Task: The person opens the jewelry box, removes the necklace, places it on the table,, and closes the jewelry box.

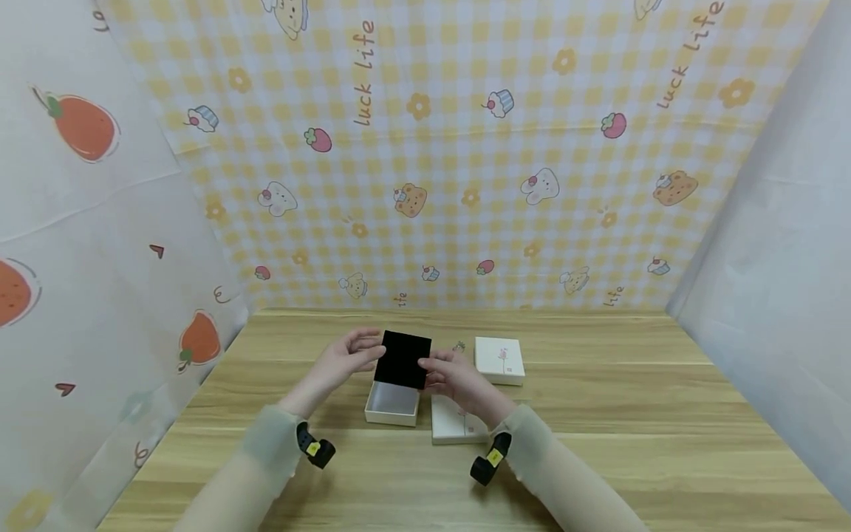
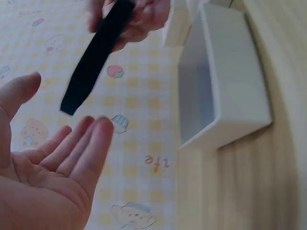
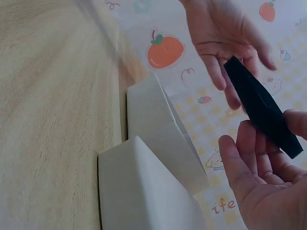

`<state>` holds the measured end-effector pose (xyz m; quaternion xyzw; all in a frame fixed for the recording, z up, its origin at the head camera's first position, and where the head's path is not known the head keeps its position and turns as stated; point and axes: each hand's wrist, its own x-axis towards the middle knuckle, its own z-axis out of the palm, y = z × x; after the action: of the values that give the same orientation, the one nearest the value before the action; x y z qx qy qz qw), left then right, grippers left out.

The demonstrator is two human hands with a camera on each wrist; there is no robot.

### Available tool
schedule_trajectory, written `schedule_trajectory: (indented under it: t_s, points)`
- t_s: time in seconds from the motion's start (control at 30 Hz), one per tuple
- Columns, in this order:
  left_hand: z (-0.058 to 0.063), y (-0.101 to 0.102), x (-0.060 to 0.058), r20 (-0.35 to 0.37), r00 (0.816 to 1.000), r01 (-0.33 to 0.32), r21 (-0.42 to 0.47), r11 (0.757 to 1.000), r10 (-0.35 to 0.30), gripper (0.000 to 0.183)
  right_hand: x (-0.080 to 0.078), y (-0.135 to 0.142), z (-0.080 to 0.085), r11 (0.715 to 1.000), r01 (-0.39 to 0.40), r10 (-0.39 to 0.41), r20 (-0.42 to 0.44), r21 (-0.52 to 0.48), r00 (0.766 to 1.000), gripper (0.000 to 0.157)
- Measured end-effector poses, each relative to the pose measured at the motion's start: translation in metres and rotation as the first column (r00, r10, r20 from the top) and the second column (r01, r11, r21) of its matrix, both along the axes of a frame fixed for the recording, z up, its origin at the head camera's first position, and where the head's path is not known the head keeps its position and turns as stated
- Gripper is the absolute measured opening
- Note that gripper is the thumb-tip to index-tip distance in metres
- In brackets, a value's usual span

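Observation:
My right hand (image 1: 459, 378) pinches a thin square black pad (image 1: 402, 358) between thumb and fingers at its right edge. The pad is held up over an open white box (image 1: 391, 418), whose pale inside shows below it in the head view. Beside the pad's left edge is my left hand (image 1: 347, 358). In the left wrist view the left hand's fingers (image 2: 84, 165) are spread and relaxed, with a gap between them and the pad (image 2: 93, 64). Side-on in the right wrist view, the pad (image 3: 259, 103) lies between the right thumb and fingers.
Under my right hand lies a white box (image 1: 452, 427) with a printed lid, partly hidden by the hand. Behind it to the right sits another white box (image 1: 492, 355) with a pink flower print. A patterned cloth (image 1: 425, 162) hangs behind the wooden table (image 1: 631, 443).

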<state>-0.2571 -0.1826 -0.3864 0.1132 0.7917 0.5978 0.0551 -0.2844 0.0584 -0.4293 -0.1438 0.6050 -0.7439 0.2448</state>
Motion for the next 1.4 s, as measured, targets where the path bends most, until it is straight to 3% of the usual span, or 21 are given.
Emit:
schedule_trajectory:
  t_s: [0.1, 0.2, 0.3, 0.47, 0.53, 0.63, 0.77, 1.0, 1.17, 1.4]
  points:
    - [0.007, -0.006, 0.0, -0.086, 0.996, 0.014, -0.103, 0.995, -0.023, 0.069, 0.0, -0.001, 0.0, 1.0, 0.007, -0.007, 0.012, 0.009, 1.0, 0.036]
    - [0.012, -0.009, 0.002, -0.197, 0.977, 0.019, -0.306, 0.952, -0.082, 0.083, 0.0, -0.001, 0.0, 1.0, 0.007, -0.007, 0.016, 0.023, 1.0, 0.034]
    - [0.016, -0.007, 0.005, -0.303, 0.932, 0.024, -0.493, 0.869, -0.198, 0.096, 0.001, -0.001, 0.0, 0.999, 0.008, -0.009, 0.018, 0.035, 1.0, 0.03]
    - [0.019, 0.002, 0.004, -0.412, 0.826, -0.011, -0.694, 0.72, -0.384, 0.102, 0.001, 0.0, -0.002, 0.999, 0.002, -0.002, 0.006, 0.037, 1.0, 0.027]
    - [0.018, 0.006, 0.004, -0.415, 0.803, -0.024, -0.739, 0.673, -0.427, 0.101, 0.001, 0.001, -0.002, 0.999, -0.003, 0.003, 0.0, 0.04, 1.0, 0.028]
    - [0.018, 0.009, 0.004, -0.399, 0.793, -0.026, -0.778, 0.628, -0.46, 0.097, 0.002, 0.001, -0.003, 0.999, -0.01, 0.01, -0.004, 0.048, 1.0, 0.03]
    - [0.016, 0.011, 0.004, -0.384, 0.793, -0.019, -0.792, 0.611, -0.473, 0.096, 0.003, 0.002, -0.005, 0.999, -0.01, 0.009, 0.011, 0.049, 1.0, 0.028]
    - [0.014, 0.013, 0.0, -0.38, 0.799, 0.005, -0.771, 0.637, -0.466, 0.09, 0.005, 0.002, -0.004, 0.999, -0.012, 0.011, 0.029, 0.034, 1.0, 0.029]
    - [0.014, 0.012, -0.002, -0.384, 0.789, 0.019, -0.764, 0.644, -0.48, 0.09, 0.004, 0.003, -0.004, 0.999, -0.033, 0.032, 0.027, 0.037, 0.999, 0.027]
    - [0.013, 0.008, -0.003, -0.346, 0.807, 0.082, -0.736, 0.672, -0.479, 0.085, -0.003, 0.011, 0.002, 0.996, -0.064, 0.065, -0.013, 0.055, 0.998, 0.039]
